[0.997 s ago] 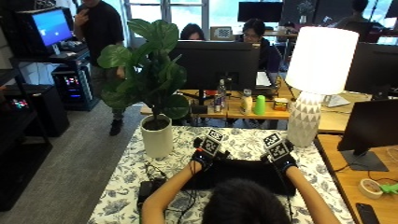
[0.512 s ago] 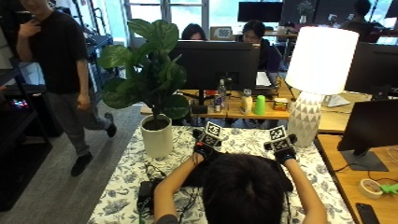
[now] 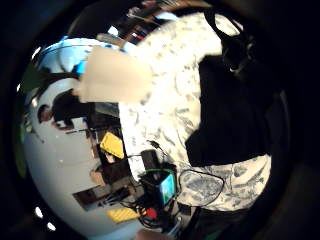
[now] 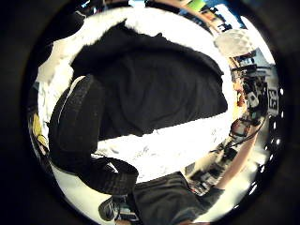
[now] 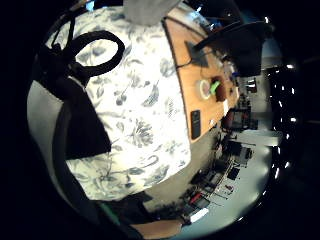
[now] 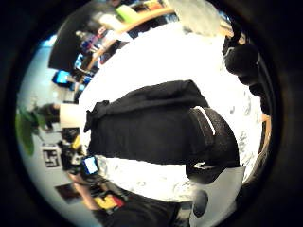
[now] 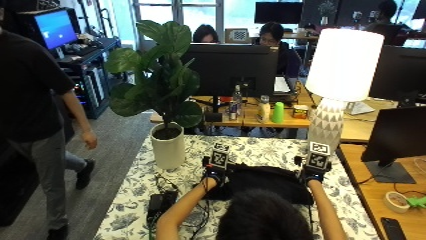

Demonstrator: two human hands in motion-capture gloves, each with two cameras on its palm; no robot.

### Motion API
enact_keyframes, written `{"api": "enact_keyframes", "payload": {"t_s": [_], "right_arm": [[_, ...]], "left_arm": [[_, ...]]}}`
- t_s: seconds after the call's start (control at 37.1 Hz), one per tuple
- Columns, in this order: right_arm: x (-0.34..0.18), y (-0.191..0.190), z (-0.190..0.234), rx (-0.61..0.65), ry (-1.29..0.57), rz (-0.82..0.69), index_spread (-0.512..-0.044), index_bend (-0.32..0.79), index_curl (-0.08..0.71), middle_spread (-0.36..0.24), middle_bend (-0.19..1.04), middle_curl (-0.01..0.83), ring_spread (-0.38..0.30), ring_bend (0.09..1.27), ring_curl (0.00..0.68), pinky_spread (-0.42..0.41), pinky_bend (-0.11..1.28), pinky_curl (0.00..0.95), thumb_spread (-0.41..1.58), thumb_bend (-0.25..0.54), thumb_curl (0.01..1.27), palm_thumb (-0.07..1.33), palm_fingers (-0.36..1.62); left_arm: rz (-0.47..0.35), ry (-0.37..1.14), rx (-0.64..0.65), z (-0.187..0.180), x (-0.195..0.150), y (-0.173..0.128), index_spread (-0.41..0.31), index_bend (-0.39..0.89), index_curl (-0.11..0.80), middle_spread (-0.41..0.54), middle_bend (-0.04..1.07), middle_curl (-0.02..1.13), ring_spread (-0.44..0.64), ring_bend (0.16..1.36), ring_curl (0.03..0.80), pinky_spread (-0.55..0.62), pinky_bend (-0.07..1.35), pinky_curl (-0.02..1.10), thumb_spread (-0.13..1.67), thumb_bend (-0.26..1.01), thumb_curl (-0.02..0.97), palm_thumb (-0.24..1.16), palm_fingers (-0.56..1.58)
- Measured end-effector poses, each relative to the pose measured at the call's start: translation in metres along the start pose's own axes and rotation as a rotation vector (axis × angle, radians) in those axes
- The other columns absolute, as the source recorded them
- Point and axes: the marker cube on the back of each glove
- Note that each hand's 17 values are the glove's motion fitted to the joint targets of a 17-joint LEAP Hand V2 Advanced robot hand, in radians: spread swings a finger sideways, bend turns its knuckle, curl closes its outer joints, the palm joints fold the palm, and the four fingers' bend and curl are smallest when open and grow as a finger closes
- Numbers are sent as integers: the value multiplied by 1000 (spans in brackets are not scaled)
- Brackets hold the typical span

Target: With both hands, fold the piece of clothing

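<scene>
A black piece of clothing (image 7: 266, 177) lies in a flat wide bundle on the flower-patterned tablecloth (image 7: 266, 147), partly hidden behind the person's head. My left hand (image 7: 214, 175) is at its left end and my right hand (image 7: 311, 175) at its right end. The left thumb side palm view shows the clothing (image 4: 159, 89) spread below, with a gloved finger (image 4: 75, 122) curved beside it and no cloth in it. In the right thumb side palm view, the clothing (image 6: 142, 132) also lies below, with a gloved finger (image 6: 213, 142) over its end.
A white plant pot (image 7: 168, 146) stands at the table's far left and a white lamp base (image 7: 329, 125) at its far right. A black box (image 7: 160, 202) with cables lies at the left. To the right, a wooden desk holds a phone (image 7: 393, 227).
Both hands have drawn back a little towards me and moved wider apart, to the clothing's two ends. The head has shifted in the view.
</scene>
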Motion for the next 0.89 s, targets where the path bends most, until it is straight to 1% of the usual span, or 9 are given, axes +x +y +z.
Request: {"api": "enact_keyframes", "payload": {"t_s": [0.08, 0.19, 0.24, 0.3, 0.4, 0.49, 0.67, 0.75, 0.89], "right_arm": [[-12, 50, -1, -118, -25, 44, -270, 71, 286, -136, 255, 455, -170, 491, 410, -188, 559, 387, 1186, -25, 283, 853, 1037], [-20, 66, 20, -201, 16, 99, -267, 57, 272, -110, 214, 448, -135, 469, 416, -125, 569, 396, 1182, -38, 277, 803, 886], [-22, 67, 34, -217, 52, 126, -261, 48, 260, -93, 176, 439, -109, 457, 415, -88, 587, 401, 1179, -44, 273, 769, 784], [-22, 66, 50, -233, 87, 180, -252, 9, 244, -39, 83, 406, -45, 457, 429, -15, 690, 438, 1168, -82, 250, 662, 549], [-25, 75, 67, -339, 83, 270, -239, 11, 199, 17, 114, 372, 5, 493, 416, 43, 763, 429, 1157, -57, 239, 591, 502], [-28, 82, 71, -403, 64, 302, -224, 19, 172, 34, 180, 371, 28, 520, 400, 63, 770, 413, 1199, -16, 242, 610, 525], [-34, 73, 73, -222, 25, 243, -211, 60, 156, -11, 283, 405, -37, 559, 402, 23, 703, 383, 1244, 5, 253, 667, 637], [-41, 67, 71, -128, 16, 192, -209, 43, 145, -38, 324, 424, -92, 598, 412, -56, 722, 386, 1268, 37, 266, 740, 768], [-50, 61, 66, -109, -59, 74, -202, 60, 144, -70, 329, 442, -144, 646, 437, -170, 765, 402, 1297, 99, 298, 873, 922]], "left_arm": [[5, 60, -180, 26, 9, 5, -82, 182, 330, 32, 133, 281, -65, 565, 391, -50, 542, 390, 1394, -20, 184, 336, 493], [16, 90, -359, 54, 17, 9, -53, 140, 330, 70, 118, 280, -5, 564, 404, 23, 547, 403, 1374, -37, 170, 269, 339], [18, 77, -397, 67, 21, 8, -40, 120, 323, 97, 107, 273, 27, 576, 410, 59, 576, 414, 1356, -39, 164, 236, 290], [7, 45, -416, 77, 24, 8, -8, 51, 294, 149, 93, 261, 87, 594, 414, 122, 643, 428, 1318, -59, 152, 164, 171], [-28, -1, -432, 81, 28, 9, 18, 32, 252, 204, 127, 249, 166, 603, 408, 188, 742, 441, 1267, -50, 146, 94, 47], [-36, -8, -415, 80, 28, 5, 37, 55, 230, 224, 156, 245, 205, 629, 392, 205, 769, 431, 1265, -40, 139, 52, 73], [-20, -14, -534, 77, 29, 16, 63, 81, 200, 259, 176, 253, 263, 676, 388, 232, 807, 424, 1258, -20, 139, 16, 59], [-8, 2, -508, 74, 28, 11, 73, 87, 193, 270, 182, 259, 285, 688, 385, 241, 816, 419, 1266, -15, 141, 10, 56], [-14, 60, -515, 56, 19, 10, 71, 115, 192, 266, 187, 270, 281, 708, 384, 235, 812, 407, 1259, -6, 152, 25, 100]]}}
